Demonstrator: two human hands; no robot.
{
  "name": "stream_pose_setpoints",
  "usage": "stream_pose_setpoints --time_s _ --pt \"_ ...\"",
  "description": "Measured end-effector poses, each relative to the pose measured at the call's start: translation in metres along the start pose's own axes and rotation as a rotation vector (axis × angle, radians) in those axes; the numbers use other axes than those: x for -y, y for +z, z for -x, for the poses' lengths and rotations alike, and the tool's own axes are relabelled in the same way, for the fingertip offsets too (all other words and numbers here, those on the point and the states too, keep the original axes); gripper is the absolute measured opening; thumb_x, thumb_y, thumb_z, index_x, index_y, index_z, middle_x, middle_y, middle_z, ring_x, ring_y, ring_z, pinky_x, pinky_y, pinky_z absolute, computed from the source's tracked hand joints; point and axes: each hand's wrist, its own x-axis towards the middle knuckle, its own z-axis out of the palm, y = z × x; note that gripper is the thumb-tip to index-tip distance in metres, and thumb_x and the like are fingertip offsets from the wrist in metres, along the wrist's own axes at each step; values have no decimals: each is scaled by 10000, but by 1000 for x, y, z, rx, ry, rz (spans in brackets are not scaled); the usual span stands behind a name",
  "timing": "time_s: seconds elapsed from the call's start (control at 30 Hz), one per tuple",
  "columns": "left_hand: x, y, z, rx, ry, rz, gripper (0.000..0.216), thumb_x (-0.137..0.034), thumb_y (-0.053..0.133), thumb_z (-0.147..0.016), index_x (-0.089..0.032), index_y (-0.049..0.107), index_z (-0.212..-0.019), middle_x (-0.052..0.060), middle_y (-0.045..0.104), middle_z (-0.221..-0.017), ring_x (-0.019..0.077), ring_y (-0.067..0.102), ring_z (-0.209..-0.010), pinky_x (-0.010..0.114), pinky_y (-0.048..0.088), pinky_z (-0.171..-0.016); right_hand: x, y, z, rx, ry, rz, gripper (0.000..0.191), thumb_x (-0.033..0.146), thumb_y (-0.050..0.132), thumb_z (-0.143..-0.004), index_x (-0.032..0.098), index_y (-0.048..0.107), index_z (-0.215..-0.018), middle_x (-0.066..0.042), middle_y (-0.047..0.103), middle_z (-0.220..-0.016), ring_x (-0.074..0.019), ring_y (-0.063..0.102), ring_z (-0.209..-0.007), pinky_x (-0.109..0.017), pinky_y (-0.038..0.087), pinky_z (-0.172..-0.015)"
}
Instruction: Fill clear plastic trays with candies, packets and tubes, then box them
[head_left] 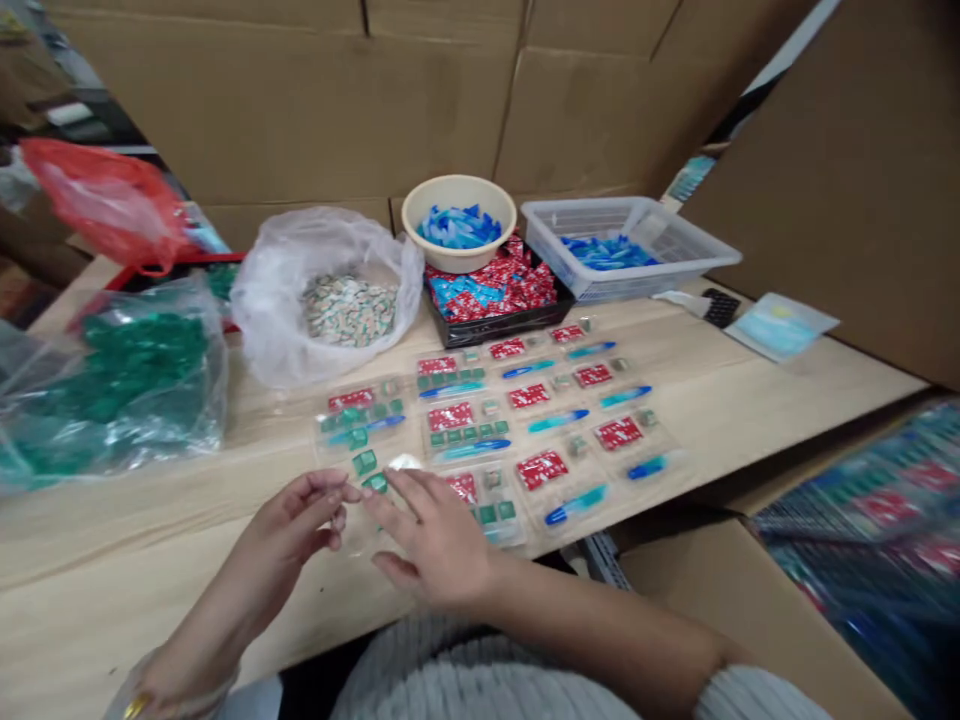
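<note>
My left hand (296, 525) is just above the table with its thumb and fingers pinched together; what they hold, if anything, is hidden. Beside it, my right hand (442, 535) reaches in with fingers spread, its fingertips at a small green square piece (375, 483). A second green square (364, 461) lies just behind that one, in a loose line. Around the hands are rows of clear plastic trays, several with a red patterned packet (451, 416), a blue pen-like stick (474, 449) and a small beige square. Some trays also hold a row of green squares (469, 434).
A clear bag of green pieces (142, 360) lies left, beside a white bag (270, 300) of small beige pieces. Behind the trays stand a cream bowl (459, 262) of blue sticks, a black bin (487, 330) of red packets and a translucent basket (652, 275). An open carton (690, 580) sits below right.
</note>
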Motion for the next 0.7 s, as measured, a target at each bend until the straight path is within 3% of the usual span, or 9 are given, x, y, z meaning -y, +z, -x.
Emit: stream_pose_setpoints --time_s 0.07,0.17,0.2,0.27,0.33,0.43,0.53,0.63,0.7 --pt "-11 32 -13 98 29 115 244 -239 662 -653 -172 545 -856 -11 560 -731 78 492 -592 189 417 -522 -25 -29 14 -240 84 -77 585 399 508 -764 228 317 -1290 -114 369 -1300 -256 323 -1192 -451 307 -957" --pt "-16 94 -37 317 -77 360 176 -150 623 -679 -160 561 -843 -20 519 -659 68 495 -579 169 409 -520 -79 -62 34 -665 497 -418 467 370 453 -809 258 355 -1252 -81 421 -1261 -216 378 -1166 -447 297 -972" --pt "-15 117 -46 419 -160 440 171 -132 602 -691 -146 565 -857 -22 501 -636 58 479 -550 158 394 -500 -99 -68 37 -717 620 -627 441 377 448 -811 264 374 -1230 -74 461 -1222 -203 424 -1128 -434 327 -951" --pt "-10 159 -66 648 -361 542 157 -130 551 -730 -97 570 -882 -31 440 -569 39 428 -481 138 347 -446 -139 -76 38 -642 729 -1087 426 404 496 -778 264 422 -1172 -54 552 -1096 -178 514 -1018 -383 406 -875" --pt "-6 192 -87 809 -530 548 140 -136 506 -763 -62 570 -864 -47 373 -508 32 378 -429 125 295 -398 -174 -82 34 -478 710 -1421 370 385 583 -716 253 498 -1051 -13 618 -888 -145 584 -833 -299 472 -730" --pt "-8 216 -119 822 -601 405 149 -129 444 -799 -54 565 -843 -21 423 -529 36 412 -443 116 308 -404 -219 -97 28 -421 751 -1589 182 284 660 -653 197 536 -754 43 586 -628 -85 563 -559 -184 441 -497" --pt "-21 216 -148 553 -356 139 240 -222 370 -843 -73 550 -897 79 566 -759 104 551 -660 189 445 -587 -259 -115 23 -491 953 -1497 153 203 654 -657 166 505 -659 44 567 -566 -68 539 -483 -154 412 -423" --pt "-32 212 -172 210 235 -276 321 -339 367 -841 -142 517 -1046 109 558 -1023 191 536 -926 340 445 -795 -291 -120 15 -560 1161 -1301 108 145 600 -696 147 502 -652 26 559 -533 -71 528 -441 -163 434 -408" --pt "-33 215 -185 186 648 -655 348 -336 410 -824 -198 489 -1134 92 488 -1186 215 439 -1094 396 359 -925 -304 -114 8 -599 1228 -1215 106 118 573 -709 142 488 -650 21 543 -497 -78 515 -410 -173 438 -387"
